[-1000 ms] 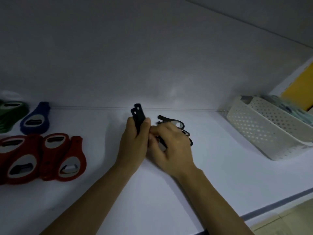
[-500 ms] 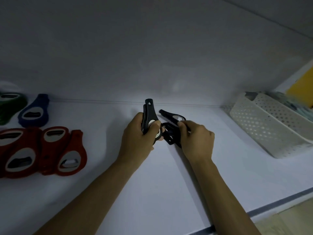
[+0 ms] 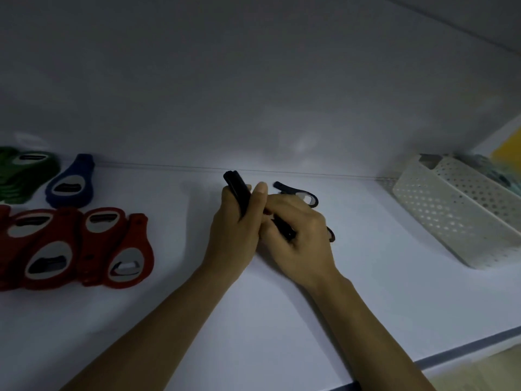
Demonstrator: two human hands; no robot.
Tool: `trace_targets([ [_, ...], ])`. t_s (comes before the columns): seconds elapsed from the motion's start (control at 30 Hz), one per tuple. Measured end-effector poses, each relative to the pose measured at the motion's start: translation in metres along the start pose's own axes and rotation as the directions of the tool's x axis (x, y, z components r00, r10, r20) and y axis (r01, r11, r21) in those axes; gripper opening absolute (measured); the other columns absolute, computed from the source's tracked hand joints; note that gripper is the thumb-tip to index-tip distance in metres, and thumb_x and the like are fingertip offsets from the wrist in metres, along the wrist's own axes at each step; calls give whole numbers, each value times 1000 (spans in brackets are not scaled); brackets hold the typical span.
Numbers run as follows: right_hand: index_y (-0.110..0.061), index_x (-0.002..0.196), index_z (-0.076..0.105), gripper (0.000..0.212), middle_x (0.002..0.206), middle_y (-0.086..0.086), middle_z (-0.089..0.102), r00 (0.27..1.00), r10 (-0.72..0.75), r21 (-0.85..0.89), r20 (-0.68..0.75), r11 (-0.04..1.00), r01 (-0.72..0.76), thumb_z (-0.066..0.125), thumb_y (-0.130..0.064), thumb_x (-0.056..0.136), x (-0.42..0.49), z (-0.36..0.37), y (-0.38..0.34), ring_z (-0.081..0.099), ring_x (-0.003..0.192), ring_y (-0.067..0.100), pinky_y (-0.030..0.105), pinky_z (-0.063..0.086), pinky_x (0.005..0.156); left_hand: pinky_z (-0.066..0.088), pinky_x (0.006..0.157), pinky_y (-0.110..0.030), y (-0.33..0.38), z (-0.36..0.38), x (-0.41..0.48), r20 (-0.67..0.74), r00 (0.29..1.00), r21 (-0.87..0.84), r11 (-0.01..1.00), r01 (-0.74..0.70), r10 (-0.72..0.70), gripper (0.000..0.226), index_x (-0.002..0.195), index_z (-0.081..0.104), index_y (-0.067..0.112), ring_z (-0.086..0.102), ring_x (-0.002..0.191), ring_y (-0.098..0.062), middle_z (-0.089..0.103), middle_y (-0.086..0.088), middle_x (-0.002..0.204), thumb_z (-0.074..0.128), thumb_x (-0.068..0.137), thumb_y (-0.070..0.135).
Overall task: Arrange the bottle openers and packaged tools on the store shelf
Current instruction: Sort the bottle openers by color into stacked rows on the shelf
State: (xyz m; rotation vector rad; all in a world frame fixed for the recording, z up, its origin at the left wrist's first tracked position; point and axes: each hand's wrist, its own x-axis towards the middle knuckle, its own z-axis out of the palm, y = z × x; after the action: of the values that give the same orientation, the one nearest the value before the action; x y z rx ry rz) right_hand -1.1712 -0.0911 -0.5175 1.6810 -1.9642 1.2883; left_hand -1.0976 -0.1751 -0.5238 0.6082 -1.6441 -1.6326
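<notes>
Shelf (image 3: 282,320), mid-depth: left hand (image 3: 236,232) clenched round upright black stack (image 3: 239,189). Right hand (image 3: 301,246), touching it at 3 o'clock, pinches single black opener (image 3: 285,230). Best practice: align handle ends, seat opener flush against stack before letting go. Red openers (image 3: 84,246) at 9 o'clock, basket (image 3: 439,221) at 3. Farther back, loose opener (image 3: 300,194) at 1 o'clock, likely next.

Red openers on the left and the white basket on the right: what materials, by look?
Red bottle openers: probably moulded plastic, matte, evenly coloured with rounded edges. The metal insert at each mouth looks like bright steel, catching light. White basket: likely rigid plastic, matte, with moulded perforated walls.
</notes>
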Motion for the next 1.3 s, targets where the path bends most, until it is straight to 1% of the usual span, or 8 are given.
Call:
trace_targets([
  [0.17, -19, 91, 74, 30, 97, -11, 70, 919, 356, 108, -168, 934, -342, 44, -21, 85, -3, -13, 7, 62, 95, 7, 30, 50, 83, 54, 71, -44, -6, 2, 2, -7, 1000, 1, 1000, 20, -20, 4, 91, 50, 35, 65, 80, -23, 63, 3, 83, 48, 95, 34],
  [0.37, -19, 98, 69, 29, 86, 0, 69, 764, 640, -470, -83, 651, -596, 46, -37, 95, -6, -28, 32, 60, 91, 26, 34, 37, 86, 55, 54, -30, 3, 0, -2, -8, 999, -94, 995, -35, 35, 9, 88, 54, 23, 64, 59, -18, 62, 1, 67, 50, 96, 24],
  [0.53, -15, 78, 68, 34, 63, 0, 62, 801, 582, -482, -142, 666, -569, 44, -30, 97, -4, -27, 29, 57, 70, 26, 37, 40, 90, 39, 39, -22, 5, -1, 0, -14, 996, -224, 971, 80, -85, 27, 100, 54, 18, 55, 51, -17, 59, -4, 67, 28, 102, 23],
  [0.67, -15, 89, 73, 36, 63, 4, 66, 848, 405, -295, -340, 811, -506, 44, -36, 98, -5, -27, 25, 56, 55, 25, 41, 51, 65, 38, 41, -22, 7, -1, -4, 52, 998, -175, 984, 42, -34, 23, 94, 54, 25, 62, 55, -15, 68, 1, 69, 33, 103, 23],
  [0.8, -11, 90, 74, 27, 74, 2, 72, 908, -33, -365, -417, 921, -134, 51, -24, 94, -1, -17, 4, 59, 66, 13, 28, 45, 70, 46, 45, -23, 6, -2, -2, 60, 997, -110, 993, -49, 55, 20, 97, 56, 31, 68, 68, -17, 70, 4, 78, 37, 101, 30],
  [0.9, -6, 103, 73, 27, 98, 5, 73, 956, -248, -380, -155, 909, 173, 52, -23, 95, -1, -1, 0, 67, 88, 16, 35, 50, 77, 51, 57, -20, 6, 0, -2, 35, 999, -211, 977, 39, -32, 31, 95, 60, 26, 67, 74, -7, 68, 7, 82, 33, 99, 42],
  [1.13, -4, 102, 72, 28, 109, 7, 69, 987, -122, -154, -106, 982, 105, 50, -12, 89, -4, 3, 4, 64, 98, 20, 35, 50, 84, 50, 66, -18, 7, 0, -2, 102, 993, -264, 961, 86, -61, 13, 100, 55, 24, 64, 77, 0, 64, 6, 86, 42, 100, 22],
  [1.3, -15, 101, 65, 26, 94, -4, 66, 901, 344, -46, -265, 929, -368, 45, -19, 85, -4, -14, 10, 59, 81, 8, 28, 50, 69, 52, 58, -18, 3, 0, -3, 111, 994, -70, 998, 5, 2, 15, 109, 54, 27, 64, 79, -2, 64, 11, 90, 53, 95, 21],
])
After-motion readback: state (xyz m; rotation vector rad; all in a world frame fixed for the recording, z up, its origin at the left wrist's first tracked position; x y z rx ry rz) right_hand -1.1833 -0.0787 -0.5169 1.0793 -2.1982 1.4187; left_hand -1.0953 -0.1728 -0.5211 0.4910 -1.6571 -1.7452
